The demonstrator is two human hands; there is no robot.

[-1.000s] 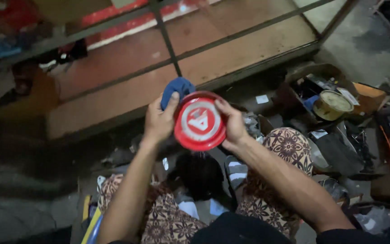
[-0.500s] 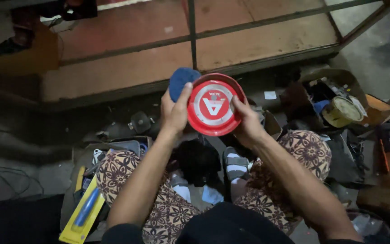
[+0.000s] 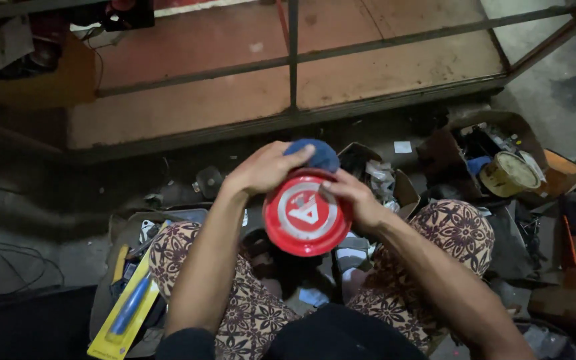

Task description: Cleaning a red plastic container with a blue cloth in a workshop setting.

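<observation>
Cluttered workshop floor [image 3: 48,267], dim; wooden platform [image 3: 381,73] with metal rails beyond. Person seated, knees in patterned cloth. Round red disc [image 3: 307,215] with a white centre emblem held up over the lap, face toward the camera. Left hand [image 3: 261,170] curled over the disc's upper left edge, its grip clamped on a blue cloth [image 3: 316,153] bunched against the top rim. Right hand [image 3: 353,199] grips the right rim, thumb lying on the face. Right of the grips, well apart: yellow tin [image 3: 509,175] in an open cardboard box. Below left: yellow package with a blue tool [image 3: 127,310].
</observation>
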